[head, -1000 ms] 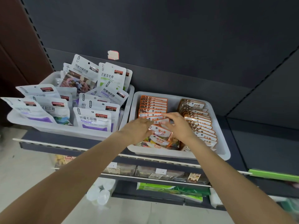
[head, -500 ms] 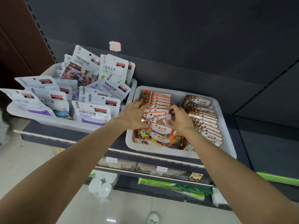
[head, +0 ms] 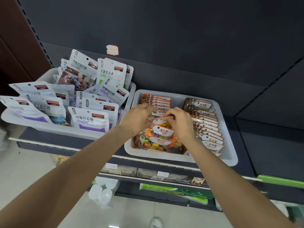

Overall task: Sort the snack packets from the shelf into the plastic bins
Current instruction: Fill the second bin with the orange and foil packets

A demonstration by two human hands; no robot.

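Both hands meet in the right bin point(head: 227, 159). The left hand point(head: 136, 120) and right hand point(head: 180, 123) pinch an orange packet point(head: 160, 120) at twelve o'clock of the front packets. A hard tug could tip its row.

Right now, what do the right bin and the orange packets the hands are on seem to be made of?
Bin: looks like moulded plastic, pale grey, matte, with rounded rim and corners. Orange packets: probably thin glossy plastic film, since sweets show through and the surface glints.
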